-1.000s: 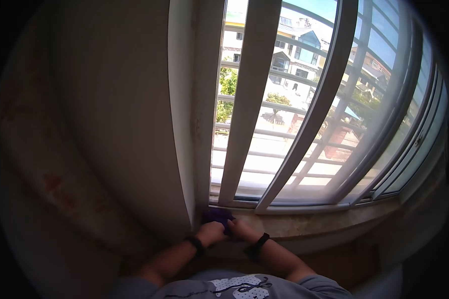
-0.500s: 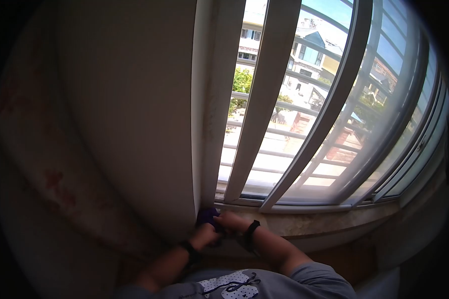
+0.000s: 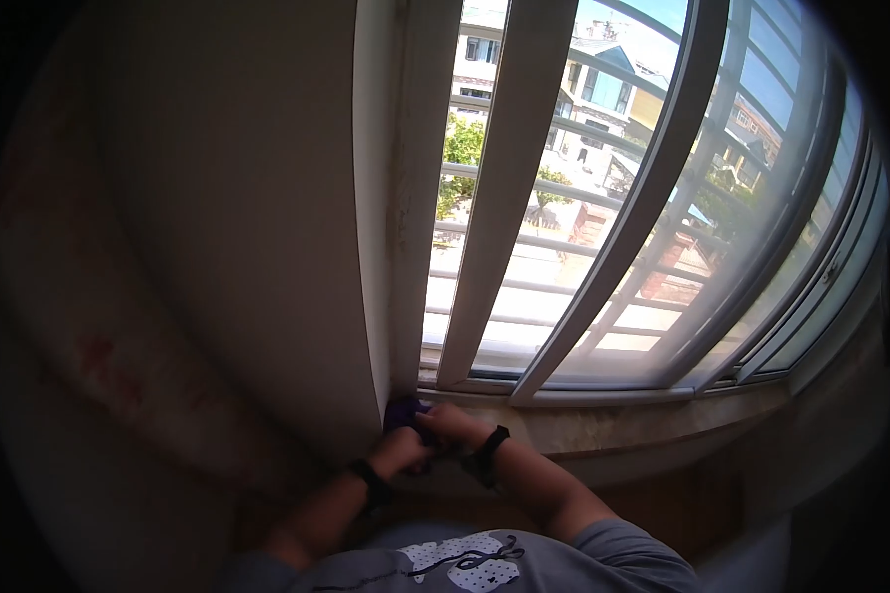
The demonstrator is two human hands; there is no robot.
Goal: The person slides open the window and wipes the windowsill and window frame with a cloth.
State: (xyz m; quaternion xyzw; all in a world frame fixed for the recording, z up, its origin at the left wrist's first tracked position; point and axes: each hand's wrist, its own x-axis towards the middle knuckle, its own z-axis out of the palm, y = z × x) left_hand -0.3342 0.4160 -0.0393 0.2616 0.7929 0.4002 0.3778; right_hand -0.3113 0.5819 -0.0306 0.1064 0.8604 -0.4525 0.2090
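Note:
A dark purple cloth (image 3: 402, 412) is bunched at the left end of the window sill (image 3: 583, 431), in the corner beside the wall. My left hand (image 3: 401, 451) is closed on its lower part. From the right, my right hand (image 3: 452, 423) grips the same cloth with bent fingers. The two hands are close together, and part of the cloth hangs in shadow below them. Each wrist has a dark band.
A white-framed window (image 3: 504, 198) with sliding panes and outside bars rises behind the sill. A plain wall (image 3: 247, 217) stands on the left. Buildings and trees show outside. My grey shirt (image 3: 564, 563) is at the bottom.
The view has shifted slightly, so the window frame appears farther left. Both hands remain on the purple cloth in the corner, with my left hand a little farther left in view.

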